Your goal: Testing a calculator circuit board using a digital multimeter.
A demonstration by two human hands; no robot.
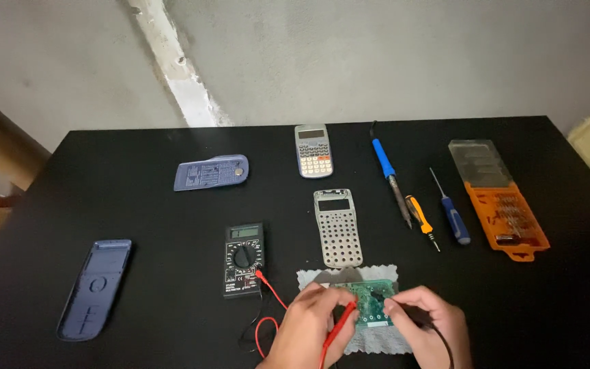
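Probing a green circuit board (371,301) at the lower centre of the frame, the left hand (312,321) is pinching a red probe (339,326) pen-style, tip angled down onto the board. The right hand (425,321) is gripping a black probe (380,299) likewise (both fingers curled tight for fine aim). The board is lying on a grey cloth (377,339), probably padding it. The black multimeter (243,260) is sitting just left, screen facing the person. A calculator faceplate (338,227) is resting above.
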